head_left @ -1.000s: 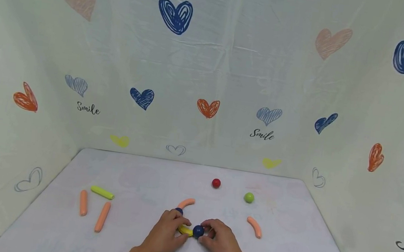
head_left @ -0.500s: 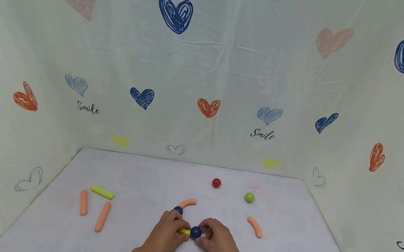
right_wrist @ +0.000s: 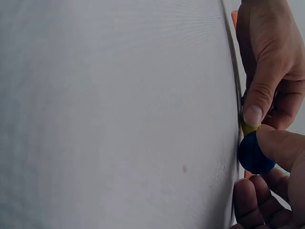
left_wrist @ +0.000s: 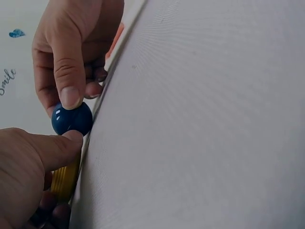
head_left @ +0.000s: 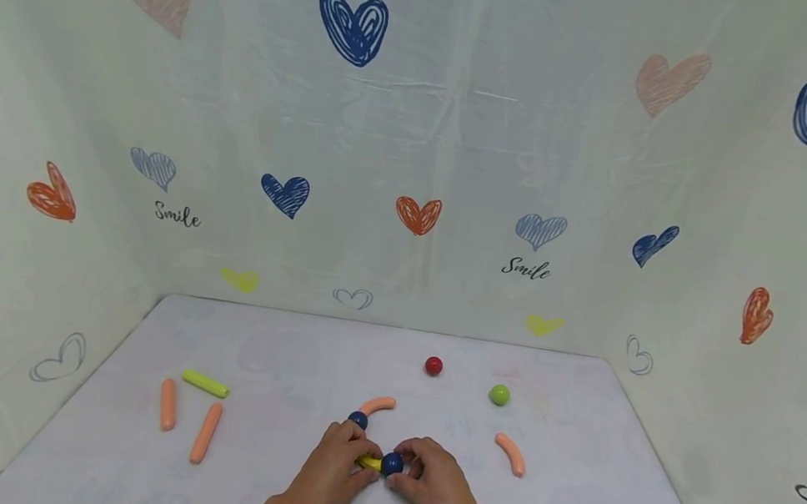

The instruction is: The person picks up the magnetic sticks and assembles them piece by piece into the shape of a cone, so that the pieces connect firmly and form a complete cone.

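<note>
My left hand (head_left: 328,465) pinches a short yellow ridged rod (left_wrist: 66,181) between thumb and fingers, low over the table. At the rod's right end sits a glossy dark blue ball (head_left: 392,464), which my right hand (head_left: 438,487) grips with thumb and fingertips. In the left wrist view the ball (left_wrist: 71,119) meets the left thumb, and the rod is partly hidden by that hand. Beyond the left fingers lies a second blue ball (head_left: 358,420) with a curved orange rod (head_left: 379,404) at its upper right.
To the left lie two straight orange rods (head_left: 205,434) and a lime green rod (head_left: 205,383). A curved orange rod (head_left: 510,454) is on the right. Farther back are a red ball (head_left: 433,366) and a green ball (head_left: 499,394). A heart-printed curtain (head_left: 490,162) surrounds the white table (head_left: 270,353).
The blue ball in my right hand has shifted slightly left against the yellow rod. The far blue ball and its curved orange rod have moved slightly right; the other loose pieces stay put.
</note>
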`<state>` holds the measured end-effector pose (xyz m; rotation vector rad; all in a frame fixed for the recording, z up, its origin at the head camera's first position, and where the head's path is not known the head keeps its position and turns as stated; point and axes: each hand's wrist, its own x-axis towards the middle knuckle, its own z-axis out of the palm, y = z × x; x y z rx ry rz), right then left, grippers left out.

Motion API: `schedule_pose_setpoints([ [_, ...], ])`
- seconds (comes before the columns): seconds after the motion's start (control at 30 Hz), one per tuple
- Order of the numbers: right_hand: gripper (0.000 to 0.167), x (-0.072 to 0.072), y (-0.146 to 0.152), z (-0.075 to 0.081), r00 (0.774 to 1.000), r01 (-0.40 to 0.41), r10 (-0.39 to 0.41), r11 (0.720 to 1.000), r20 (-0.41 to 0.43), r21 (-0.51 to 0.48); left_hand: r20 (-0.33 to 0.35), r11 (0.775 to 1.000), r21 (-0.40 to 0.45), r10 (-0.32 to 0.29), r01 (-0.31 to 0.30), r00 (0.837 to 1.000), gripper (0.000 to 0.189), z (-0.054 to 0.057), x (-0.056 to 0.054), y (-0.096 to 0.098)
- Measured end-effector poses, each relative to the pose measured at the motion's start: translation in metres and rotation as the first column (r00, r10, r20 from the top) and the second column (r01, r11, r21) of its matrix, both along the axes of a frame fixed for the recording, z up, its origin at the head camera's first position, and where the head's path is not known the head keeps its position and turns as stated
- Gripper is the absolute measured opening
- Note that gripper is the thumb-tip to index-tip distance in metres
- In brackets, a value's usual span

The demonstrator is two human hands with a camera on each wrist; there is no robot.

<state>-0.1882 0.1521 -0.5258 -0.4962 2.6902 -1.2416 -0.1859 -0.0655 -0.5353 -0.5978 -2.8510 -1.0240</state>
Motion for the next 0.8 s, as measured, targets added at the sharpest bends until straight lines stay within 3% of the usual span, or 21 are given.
schedule_pose_setpoints([
  [0.2,0.041,-0.001,0.007,0.007,0.999,0.023,-0.022,1.000,0.046,-0.009,0.023,1.000,-0.007,0.004,-0.004,1.000,0.013,0.002,-0.001,0.001],
  [0.4,0.039,-0.005,0.027,0.014,0.990,0.142,-0.141,0.989,0.023,-0.029,0.054,0.999,-0.035,0.032,-0.030,0.998,0.013,0.002,-0.002,0.003],
  [0.63,0.027,-0.012,0.066,0.023,0.931,0.355,-0.357,0.934,-0.084,-0.029,0.064,0.999,-0.029,0.047,-0.045,0.997,0.012,0.002,-0.002,0.005],
  [0.8,0.033,-0.016,0.102,0.027,0.898,0.432,-0.426,0.901,-0.111,0.042,0.059,0.999,-0.024,0.036,-0.035,0.998,0.019,0.004,-0.002,0.003],
])
